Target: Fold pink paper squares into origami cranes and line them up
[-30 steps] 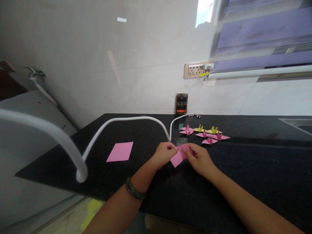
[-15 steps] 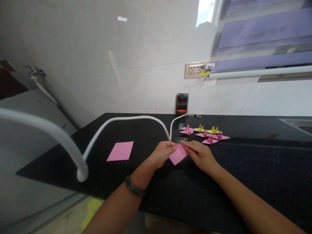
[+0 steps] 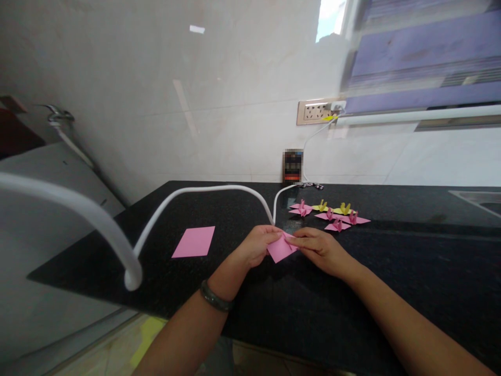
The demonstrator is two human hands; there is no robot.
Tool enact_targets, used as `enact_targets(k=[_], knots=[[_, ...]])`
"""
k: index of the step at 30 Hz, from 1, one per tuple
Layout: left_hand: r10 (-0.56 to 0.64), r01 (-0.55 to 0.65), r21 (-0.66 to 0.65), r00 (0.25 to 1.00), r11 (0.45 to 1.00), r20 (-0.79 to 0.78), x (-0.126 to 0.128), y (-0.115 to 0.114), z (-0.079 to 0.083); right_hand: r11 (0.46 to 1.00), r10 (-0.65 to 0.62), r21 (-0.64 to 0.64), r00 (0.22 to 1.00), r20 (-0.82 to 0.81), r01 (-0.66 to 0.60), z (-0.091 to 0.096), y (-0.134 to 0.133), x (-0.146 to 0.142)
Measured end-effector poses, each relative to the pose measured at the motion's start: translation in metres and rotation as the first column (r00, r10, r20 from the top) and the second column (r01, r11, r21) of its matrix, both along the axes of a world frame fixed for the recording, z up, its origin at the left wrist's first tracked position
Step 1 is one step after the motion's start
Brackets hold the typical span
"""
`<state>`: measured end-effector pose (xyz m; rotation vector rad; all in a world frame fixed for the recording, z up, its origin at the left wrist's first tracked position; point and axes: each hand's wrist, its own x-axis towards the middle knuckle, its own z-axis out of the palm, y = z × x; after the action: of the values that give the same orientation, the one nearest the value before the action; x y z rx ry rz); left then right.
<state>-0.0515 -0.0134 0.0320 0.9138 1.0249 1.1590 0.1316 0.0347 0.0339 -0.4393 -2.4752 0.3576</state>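
Note:
Between my hands is a piece of pink origami paper (image 3: pixel 278 251), folded smaller than the loose sheet, with one corner pointing toward me. My left hand (image 3: pixel 258 245) pinches its left edge, thumb on top. From the right, the fingers of my right hand (image 3: pixel 319 249) close on the upper right part of the paper and press on its face. The fingertips behind the paper are hidden. To the left, a flat pink sheet (image 3: pixel 194 242) lies on the black countertop (image 3: pixel 235 209). Beyond my right hand stand several folded paper cranes, pink (image 3: pixel 337 225) and yellow (image 3: pixel 345 209).
A white curved tube (image 3: pixel 203 188) arches across the left side and comes down just behind my hands. At the wall stands a phone-like device (image 3: pixel 293 166) beside a white cable (image 3: pixel 304 151) and a socket (image 3: pixel 313 112). A sink edge (image 3: pixel 477 201) shows at far right.
The folded paper has shifted slightly left. My right fingers have moved left from its upper edge, over onto its face. My left hand keeps its pinch.

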Motion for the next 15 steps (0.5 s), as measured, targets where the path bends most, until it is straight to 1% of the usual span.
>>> enact_targets(k=[5,11,15], knots=[[0.034,-0.035,0.01,0.999,0.999,0.041,-0.0021,0.0018,-0.0016,0.998,0.045,-0.049,0.999,0.01,-0.044,0.001,-0.0006,-0.0003],[0.014,-0.015,0.01,0.998,1.0,0.053,-0.0004,0.001,-0.0008,0.998,0.039,-0.05,0.999,-0.009,-0.039,0.0001,0.0003,-0.0009],[0.002,-0.002,0.017,1.0,1.0,0.009,0.0007,-0.0003,-0.0006,0.996,0.036,-0.083,0.998,-0.049,-0.04,-0.0005,-0.0003,-0.0012]])
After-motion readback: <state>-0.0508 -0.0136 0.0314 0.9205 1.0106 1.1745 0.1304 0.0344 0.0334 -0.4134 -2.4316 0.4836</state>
